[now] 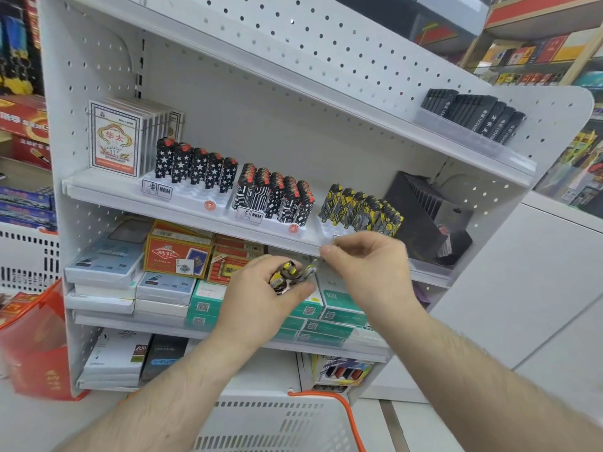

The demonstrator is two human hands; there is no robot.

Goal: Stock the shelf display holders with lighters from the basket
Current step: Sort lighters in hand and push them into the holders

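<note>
- The white basket (277, 422) with its orange handle sits nearest, low in the view and below both forearms; whether more lighters lie in it cannot be seen from here.
- The left hand (261, 298) is wrapped around a small bunch of yellow-and-black lighters (283, 276), its grip clamped on them. Best to hold that bunch steady and level, just under the shelf edge, as a supply.
- The right hand (365, 265) has thumb and forefinger pinched together on one lighter (314, 267) that reaches down to the bunch. The picture is blurred there, so the exact hold is hard to read.
- I judge the step to be drawing one lighter out and lifting it to the holder. Take it by its upper end so the base goes in first.
- Just behind the hands, the white display holder (329, 230) on the middle shelf shows empty front slots, with a row of matching lighters (360, 207) standing at its back.
- Seat it upright in a free slot without knocking that row.
</note>
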